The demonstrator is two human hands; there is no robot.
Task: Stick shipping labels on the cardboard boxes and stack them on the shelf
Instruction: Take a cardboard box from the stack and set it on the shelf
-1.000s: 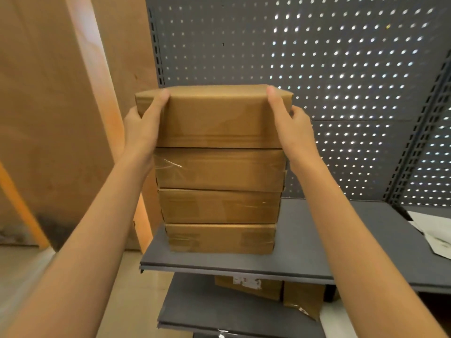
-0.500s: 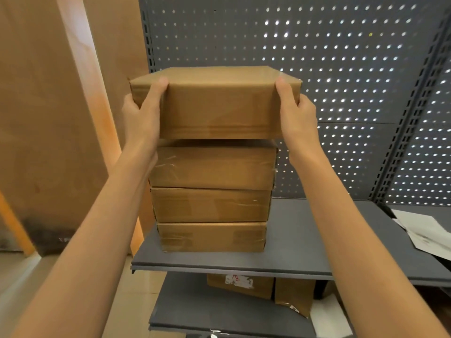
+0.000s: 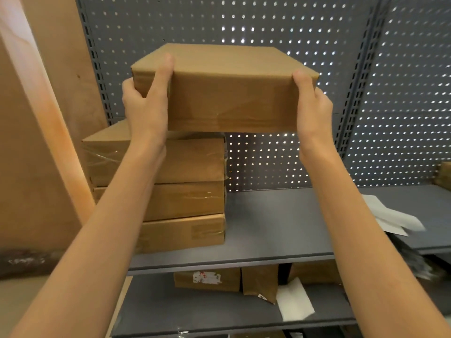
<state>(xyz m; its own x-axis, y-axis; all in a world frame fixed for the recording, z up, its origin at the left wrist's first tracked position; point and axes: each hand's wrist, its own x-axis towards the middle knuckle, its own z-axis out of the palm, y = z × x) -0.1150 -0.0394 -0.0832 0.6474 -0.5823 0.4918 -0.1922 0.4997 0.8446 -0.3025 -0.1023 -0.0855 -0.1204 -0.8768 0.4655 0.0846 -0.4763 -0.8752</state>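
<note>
Head view: left hand [image 3: 146,111] and right hand [image 3: 313,111] are clamping a cardboard box [image 3: 227,93] at centre frame by its sides, fingers wrapping its corners; it seems stiff and light.

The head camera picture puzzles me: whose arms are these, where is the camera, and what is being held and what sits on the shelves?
There is no machine here. A person wears a camera on the head, so you look out along their two bare arms. The left hand and the right hand grip the two sides of a brown cardboard box, held in the air in front of a grey pegboard wall. Lower left, a stack of three similar boxes sits on a grey shelf. White papers lie at the right. The lower shelf holds more boxes and a white sheet.
</note>
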